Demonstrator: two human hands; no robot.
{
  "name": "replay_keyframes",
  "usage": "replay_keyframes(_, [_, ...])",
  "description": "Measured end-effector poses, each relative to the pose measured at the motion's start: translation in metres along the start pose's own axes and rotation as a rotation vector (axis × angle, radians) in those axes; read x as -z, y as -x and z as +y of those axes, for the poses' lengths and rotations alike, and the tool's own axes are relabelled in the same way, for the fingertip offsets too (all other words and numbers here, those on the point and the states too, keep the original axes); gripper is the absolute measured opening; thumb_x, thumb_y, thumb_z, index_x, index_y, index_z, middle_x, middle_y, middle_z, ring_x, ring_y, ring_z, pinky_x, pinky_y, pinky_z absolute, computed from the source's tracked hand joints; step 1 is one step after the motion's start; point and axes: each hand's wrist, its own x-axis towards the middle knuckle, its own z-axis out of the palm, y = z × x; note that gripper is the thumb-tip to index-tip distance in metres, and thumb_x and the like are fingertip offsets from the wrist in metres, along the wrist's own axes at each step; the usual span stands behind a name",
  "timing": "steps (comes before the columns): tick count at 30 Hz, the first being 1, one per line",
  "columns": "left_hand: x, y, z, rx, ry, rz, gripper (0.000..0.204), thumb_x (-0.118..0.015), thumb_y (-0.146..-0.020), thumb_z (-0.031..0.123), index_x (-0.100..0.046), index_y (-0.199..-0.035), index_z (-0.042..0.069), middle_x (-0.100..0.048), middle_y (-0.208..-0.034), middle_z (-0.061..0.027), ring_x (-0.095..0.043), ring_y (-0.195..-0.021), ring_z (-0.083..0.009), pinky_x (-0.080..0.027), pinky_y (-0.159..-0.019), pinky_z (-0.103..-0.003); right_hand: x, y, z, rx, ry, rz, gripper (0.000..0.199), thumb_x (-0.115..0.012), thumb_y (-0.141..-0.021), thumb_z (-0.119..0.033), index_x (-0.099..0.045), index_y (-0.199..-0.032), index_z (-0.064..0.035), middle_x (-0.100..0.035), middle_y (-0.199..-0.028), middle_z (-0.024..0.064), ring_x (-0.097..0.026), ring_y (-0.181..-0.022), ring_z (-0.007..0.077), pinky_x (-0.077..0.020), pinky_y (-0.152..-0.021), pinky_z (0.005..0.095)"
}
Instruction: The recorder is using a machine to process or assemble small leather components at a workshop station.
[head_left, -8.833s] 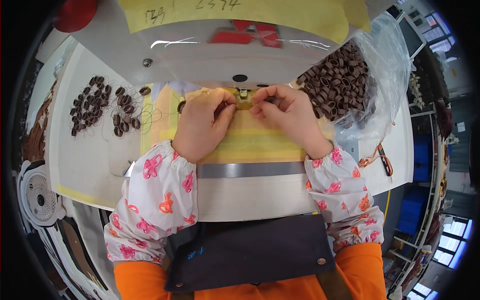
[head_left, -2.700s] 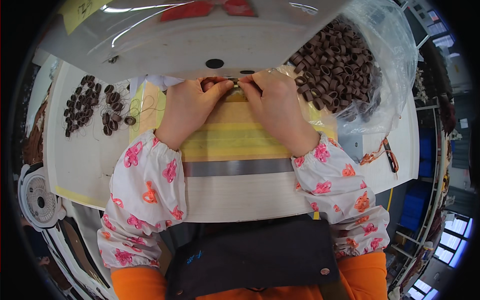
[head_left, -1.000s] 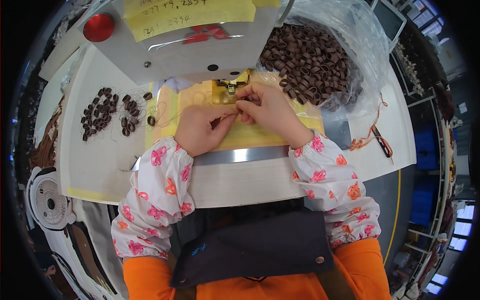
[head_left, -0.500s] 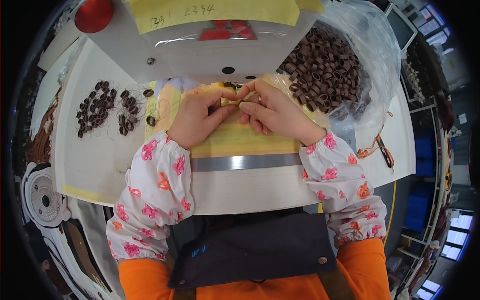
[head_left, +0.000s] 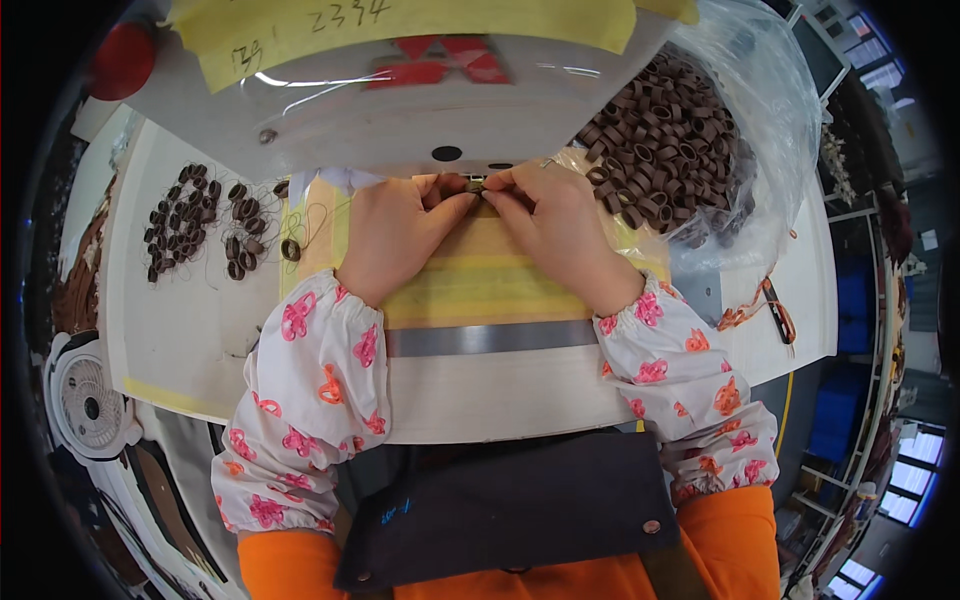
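At the sewing machine [head_left: 370, 118], twelve o'clock, left hand [head_left: 395, 230] and right hand [head_left: 560, 225] nearly meet (whether clamped on anything, I cannot tell); brown rings [head_left: 668, 145] heap at two o'clock.

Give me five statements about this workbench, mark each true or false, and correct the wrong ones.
1. The left hand and right hand have their fingertips close together at the machine. True.
2. The left hand lies flat with its fingers spread. False: its fingers are bent.
3. The larger heap of brown rings lies to the right of both hands. True.
4. The white fan is at the far right. False: the white fan is to the left of the table.
5. The white sleeves carry pink and orange shapes. True.
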Motion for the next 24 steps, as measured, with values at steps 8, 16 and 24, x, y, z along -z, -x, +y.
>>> replay_keyframes(8, [-0.004, -0.001, 0.002, 0.063, 0.122, 0.074, 0.03, -0.067, -0.078, 0.028, -0.066, -0.076, -0.001, -0.056, -0.054, -0.0019, -0.044, -0.05, -0.0047, -0.036, -0.047, -0.023, -0.001, -0.002, 0.002, -0.018, 0.086, 0.003, 0.006, -0.058, -0.074, 0.001, -0.053, -0.077, 0.0005, -0.056, -0.073, 0.0174, -0.056, -0.069, 0.036, -0.0454, -0.059, 0.0407])
replay_keyframes(16, [0.002, -0.003, 0.008, 0.187, 0.01, 0.022, 0.036, -0.067, -0.078, 0.036, -0.067, -0.081, 0.0, -0.058, -0.055, -0.0028, -0.048, -0.051, -0.0054, -0.039, -0.049, -0.023, -0.002, -0.003, 0.0, -0.031, 0.128, -0.003, 0.005, -0.057, -0.075, 0.002, -0.052, -0.077, 0.001, -0.056, -0.073, 0.0183, -0.056, -0.069, 0.0371, -0.0454, -0.059, 0.0412])
replay_keyframes(24, [-0.001, -0.005, -0.002, -0.01, 0.024, 0.057, 0.019, -0.061, -0.08, 0.024, -0.069, -0.082, 0.006, -0.064, -0.067, -0.009, -0.058, -0.056, -0.0203, -0.044, -0.053, -0.029, -0.003, -0.004, -0.002, -0.035, 0.154, -0.011, 0.006, -0.056, -0.076, 0.001, -0.051, -0.078, 0.0012, -0.056, -0.073, 0.0197, -0.056, -0.069, 0.0381, -0.0454, -0.059, 0.0425])
